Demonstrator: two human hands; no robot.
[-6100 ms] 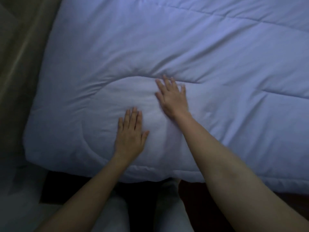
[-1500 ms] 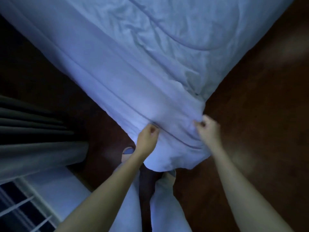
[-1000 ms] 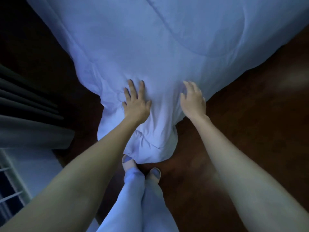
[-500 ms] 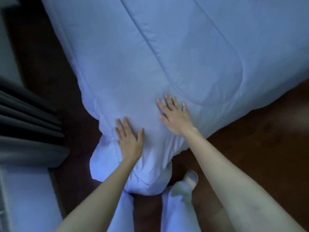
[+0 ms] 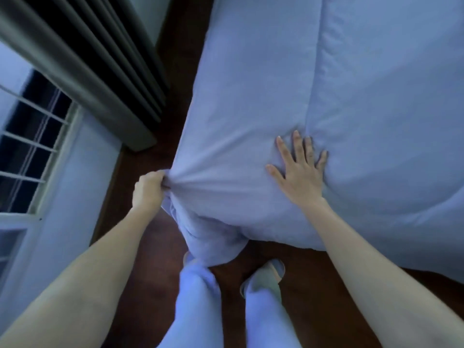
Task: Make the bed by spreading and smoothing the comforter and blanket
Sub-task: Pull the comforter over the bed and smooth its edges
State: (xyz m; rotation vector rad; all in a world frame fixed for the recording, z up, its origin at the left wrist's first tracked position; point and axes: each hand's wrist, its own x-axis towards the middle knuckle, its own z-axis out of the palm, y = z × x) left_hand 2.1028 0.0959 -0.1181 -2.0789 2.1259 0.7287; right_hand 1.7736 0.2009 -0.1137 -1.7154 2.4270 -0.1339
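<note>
A pale blue quilted comforter (image 5: 339,91) covers the bed and fills the upper right of the view. Its near corner hangs down toward the floor in a bunched fold (image 5: 213,242). My left hand (image 5: 148,190) grips the comforter's left edge near that corner, and creases fan out from the grip. My right hand (image 5: 298,172) lies flat on top of the comforter with fingers spread, pressing a dent into it beside a stitched seam.
Dark wooden floor (image 5: 313,285) runs around the bed. Grey pleated curtains (image 5: 95,59) hang at the upper left, close to the bed's side. A barred window (image 5: 27,151) sits at the left. My legs and slippers (image 5: 266,280) stand at the bed's corner.
My left hand went from lying flat on the comforter to gripping its left edge. My right hand stays flat, now farther right. The view has swung toward the bed's left side.
</note>
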